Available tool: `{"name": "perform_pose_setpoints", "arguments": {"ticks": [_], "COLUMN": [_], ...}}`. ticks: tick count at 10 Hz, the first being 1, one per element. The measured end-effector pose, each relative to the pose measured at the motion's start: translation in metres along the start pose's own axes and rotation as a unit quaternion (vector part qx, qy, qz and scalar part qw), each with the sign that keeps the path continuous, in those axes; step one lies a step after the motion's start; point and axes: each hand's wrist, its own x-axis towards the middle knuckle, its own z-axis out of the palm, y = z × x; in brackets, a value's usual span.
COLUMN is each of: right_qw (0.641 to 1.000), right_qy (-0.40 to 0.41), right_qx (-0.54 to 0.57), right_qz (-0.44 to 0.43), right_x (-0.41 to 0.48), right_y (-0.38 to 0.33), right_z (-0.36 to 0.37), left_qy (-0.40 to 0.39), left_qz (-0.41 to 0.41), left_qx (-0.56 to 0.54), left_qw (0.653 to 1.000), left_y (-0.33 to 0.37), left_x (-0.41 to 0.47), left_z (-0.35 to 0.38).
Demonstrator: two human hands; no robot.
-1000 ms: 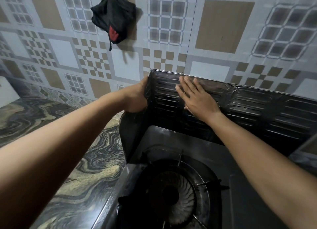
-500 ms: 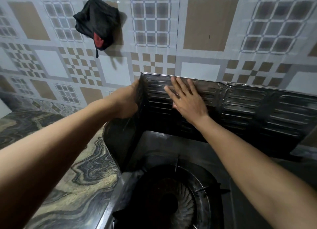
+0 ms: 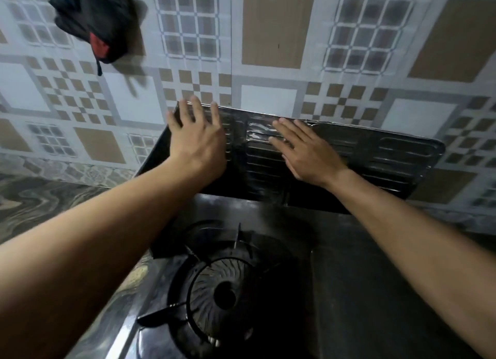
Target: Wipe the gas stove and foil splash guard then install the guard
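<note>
Pressing flat is the whole job right now: my left hand point(image 3: 197, 138) lies open, fingers spread and gripping nothing, palm against the back panel of the foil splash guard point(image 3: 375, 157) near its left fold, fingertips reaching its top edge. My right hand point(image 3: 306, 152) is the same, splayed and empty, palm down on the ribbed foil just to the right, the two hands near each other but apart. The guard stands behind the gas stove point(image 3: 362, 278), its back panel against the patterned tile wall point(image 3: 268, 36), and a side wing point(image 3: 158, 157) folds forward on the left towards the marbled countertop point(image 3: 53, 203). I judge the wiping done and the guard nearly seated. To finish well I should push evenly with both palms, not fingertips, since thin foil dents easily, and slide outward so the panel sits flush with the wall. The bottom edge looks to rest along the rear of the stove top, behind the burner point(image 3: 225, 294); I would check it sits level there before letting go. A dark cloth point(image 3: 94, 17) hangs on the wall above, well clear.
</note>
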Motion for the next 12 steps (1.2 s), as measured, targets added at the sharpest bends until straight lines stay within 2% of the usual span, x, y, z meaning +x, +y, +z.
{"name": "perform_pose_setpoints", "arguments": {"ticks": [1, 2, 3, 5, 6, 7, 8, 10, 11, 12], "right_qw": [0.996, 0.988, 0.984, 0.991, 0.992, 0.989, 0.988, 0.986, 0.986, 0.984], "right_qy": [-0.053, -0.119, -0.156, -0.069, -0.055, -0.09, -0.079, -0.077, -0.094, -0.12], "right_qx": [-0.056, -0.077, -0.065, -0.096, -0.084, -0.083, -0.1, -0.119, -0.085, -0.022], "right_qz": [0.038, 0.061, 0.05, 0.057, 0.079, 0.08, 0.083, 0.085, 0.11, 0.131], "right_x": [-0.03, -0.05, -0.052, -0.076, -0.086, -0.087, -0.087, -0.087, -0.087, -0.08], "right_y": [0.023, 0.041, 0.048, 0.047, 0.046, 0.05, 0.053, 0.051, 0.044, 0.034], "right_z": [-0.011, -0.01, -0.005, 0.026, 0.04, 0.05, 0.059, 0.063, 0.051, 0.025], "left_qy": [-0.056, -0.084, -0.021, 0.066, 0.109, 0.146, 0.134, 0.073, 0.055, 0.076], "left_qz": [0.107, 0.209, 0.219, 0.171, 0.156, 0.169, 0.183, 0.155, 0.148, 0.144], "left_qx": [-0.055, -0.013, 0.037, 0.078, 0.088, 0.075, 0.073, 0.079, 0.087, 0.083], "left_qw": [0.991, 0.974, 0.975, 0.98, 0.978, 0.972, 0.971, 0.982, 0.984, 0.983], "left_y": [0.049, 0.08, 0.09, 0.084, 0.087, 0.084, 0.084, 0.094, 0.096, 0.1], "left_x": [0.007, 0.02, 0.036, 0.054, 0.054, 0.061, 0.076, 0.093, 0.083, 0.065], "left_z": [0.026, 0.066, 0.094, 0.116, 0.123, 0.123, 0.123, 0.129, 0.122, 0.108]}}
